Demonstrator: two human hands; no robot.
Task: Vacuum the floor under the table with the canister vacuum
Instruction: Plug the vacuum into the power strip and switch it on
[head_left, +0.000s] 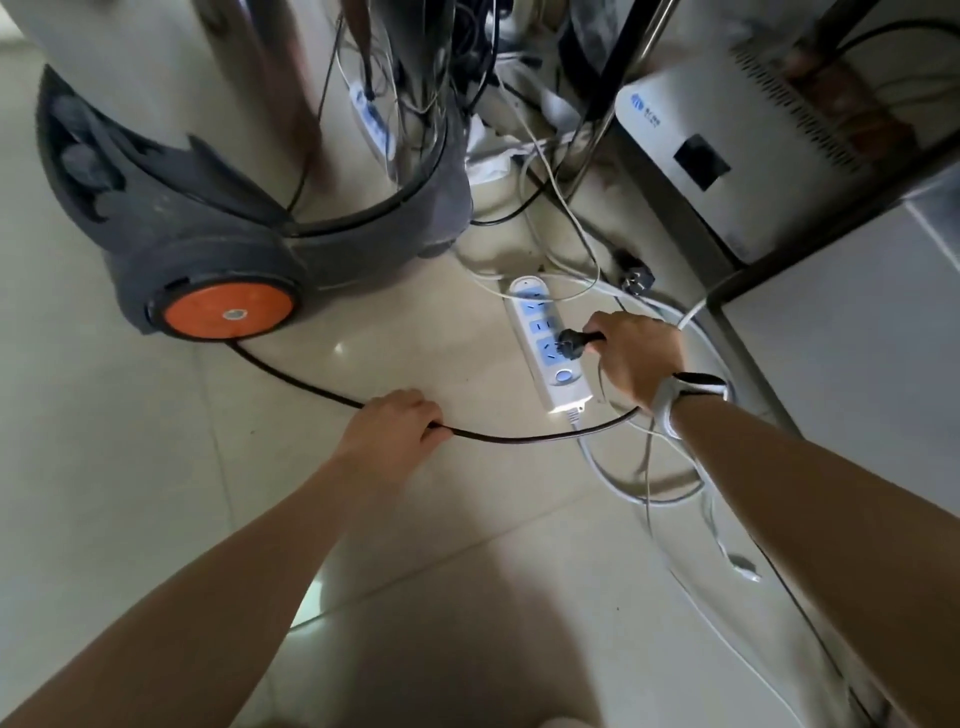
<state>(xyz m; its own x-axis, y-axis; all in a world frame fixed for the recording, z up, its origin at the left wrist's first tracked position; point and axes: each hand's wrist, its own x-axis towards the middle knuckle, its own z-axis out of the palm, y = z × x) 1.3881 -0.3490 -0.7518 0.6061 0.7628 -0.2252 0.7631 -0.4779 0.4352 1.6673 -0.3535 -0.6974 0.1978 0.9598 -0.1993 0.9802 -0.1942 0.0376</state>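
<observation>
Glossy pale floor tiles (156, 493) lie open near and to the left. The left hand (395, 423) curls round the smooth black power cord (519, 437), which runs left to the canister vacuum (208, 208). The right hand (636, 356), a watch (691, 387) on its wrist, grips the black plug (571, 343) at the white power strip (545, 343), amid looping white cables (649, 493). Farther left stands the vacuum, dusty grey with an orange wheel (228, 312). Far right, a dark table frame (779, 260) edges a white box (727, 156).
</observation>
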